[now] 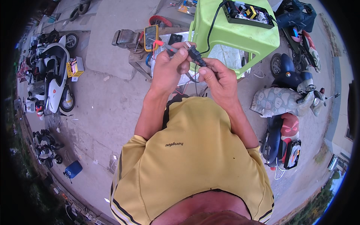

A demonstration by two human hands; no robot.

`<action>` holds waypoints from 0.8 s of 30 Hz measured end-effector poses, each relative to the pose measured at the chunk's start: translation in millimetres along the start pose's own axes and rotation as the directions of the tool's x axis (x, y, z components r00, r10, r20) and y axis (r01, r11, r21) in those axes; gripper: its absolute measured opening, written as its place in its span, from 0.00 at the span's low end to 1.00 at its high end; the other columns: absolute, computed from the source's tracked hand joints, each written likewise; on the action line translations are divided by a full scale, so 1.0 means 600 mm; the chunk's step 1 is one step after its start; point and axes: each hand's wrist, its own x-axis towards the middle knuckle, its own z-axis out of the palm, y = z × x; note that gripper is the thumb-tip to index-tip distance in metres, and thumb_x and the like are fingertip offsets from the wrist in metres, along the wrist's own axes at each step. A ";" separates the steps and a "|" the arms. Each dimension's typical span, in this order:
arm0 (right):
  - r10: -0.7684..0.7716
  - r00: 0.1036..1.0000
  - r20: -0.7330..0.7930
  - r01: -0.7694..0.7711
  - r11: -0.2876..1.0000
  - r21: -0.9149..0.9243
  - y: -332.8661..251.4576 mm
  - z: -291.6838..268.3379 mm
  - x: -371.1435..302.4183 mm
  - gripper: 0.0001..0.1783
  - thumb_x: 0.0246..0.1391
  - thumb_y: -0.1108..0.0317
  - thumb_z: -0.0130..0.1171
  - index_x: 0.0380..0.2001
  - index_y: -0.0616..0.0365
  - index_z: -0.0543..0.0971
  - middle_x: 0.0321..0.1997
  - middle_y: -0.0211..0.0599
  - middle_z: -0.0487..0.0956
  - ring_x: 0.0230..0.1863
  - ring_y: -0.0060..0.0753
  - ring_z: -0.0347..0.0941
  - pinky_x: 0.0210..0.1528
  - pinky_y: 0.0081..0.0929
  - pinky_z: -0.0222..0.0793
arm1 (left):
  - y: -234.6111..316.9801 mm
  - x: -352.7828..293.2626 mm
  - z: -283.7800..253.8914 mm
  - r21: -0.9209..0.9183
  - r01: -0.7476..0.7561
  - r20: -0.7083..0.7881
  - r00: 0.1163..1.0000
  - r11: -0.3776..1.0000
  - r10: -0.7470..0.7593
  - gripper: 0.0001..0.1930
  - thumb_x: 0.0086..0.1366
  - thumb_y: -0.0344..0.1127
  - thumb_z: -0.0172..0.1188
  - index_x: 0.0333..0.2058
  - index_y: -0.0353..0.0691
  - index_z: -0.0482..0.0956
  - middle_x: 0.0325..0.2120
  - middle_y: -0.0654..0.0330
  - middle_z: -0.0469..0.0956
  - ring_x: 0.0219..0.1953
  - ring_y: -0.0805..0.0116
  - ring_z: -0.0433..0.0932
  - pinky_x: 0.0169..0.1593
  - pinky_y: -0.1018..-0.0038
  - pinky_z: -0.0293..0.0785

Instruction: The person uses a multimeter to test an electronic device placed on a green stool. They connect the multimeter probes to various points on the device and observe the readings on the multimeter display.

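Note:
My left hand [169, 67] is closed around a test probe with a red end [160, 43], its thin tip pointing left. In my right hand [220, 78], a black plug [195, 56] is pinched between thumb and fingers. The two hands nearly meet at the plug, and the left fingers are close against its upper end. Beyond my left hand stands a yellow multimeter [151, 34]. A black cable [212, 28] curves from near the plug up to an opened black power unit [250, 15] with exposed circuit parts, lying on a green plastic stool [204, 28].
A metal vise [127, 38] sits left of the multimeter, with a red bowl [160, 21] behind it. Under the stool lies a silvery sheet [225, 54]. Scooters are parked on both sides, including a white one [56, 78] and a cloth-covered one [275, 100].

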 end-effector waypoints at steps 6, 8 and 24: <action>0.118 0.990 0.077 -0.123 0.991 0.059 -0.005 -0.018 0.003 0.10 0.67 0.72 0.59 0.47 0.65 0.82 0.25 0.27 0.81 0.24 0.13 0.67 0.26 0.18 0.63 | -0.010 0.006 -0.006 -0.155 0.014 -0.026 0.999 0.988 -0.018 0.17 0.74 0.39 0.60 0.51 0.30 0.77 0.29 0.64 0.75 0.27 0.77 0.67 0.31 0.77 0.64; 0.103 0.992 0.077 -0.107 0.992 0.060 -0.006 -0.023 0.003 0.11 0.68 0.70 0.58 0.47 0.66 0.81 0.26 0.27 0.81 0.25 0.13 0.67 0.26 0.17 0.62 | -0.011 0.006 -0.007 -0.157 0.019 -0.009 1.000 0.987 -0.020 0.16 0.74 0.39 0.60 0.50 0.31 0.77 0.29 0.63 0.76 0.27 0.77 0.68 0.30 0.78 0.64; 0.144 0.990 -0.011 -0.137 0.960 0.243 0.043 -0.042 0.010 0.16 0.71 0.61 0.56 0.47 0.65 0.79 0.33 0.28 0.79 0.32 0.17 0.67 0.36 0.19 0.65 | -0.011 -0.014 0.036 0.361 -0.053 -0.068 0.994 0.931 0.083 0.13 0.76 0.39 0.57 0.49 0.34 0.75 0.31 0.61 0.79 0.26 0.82 0.66 0.30 0.81 0.63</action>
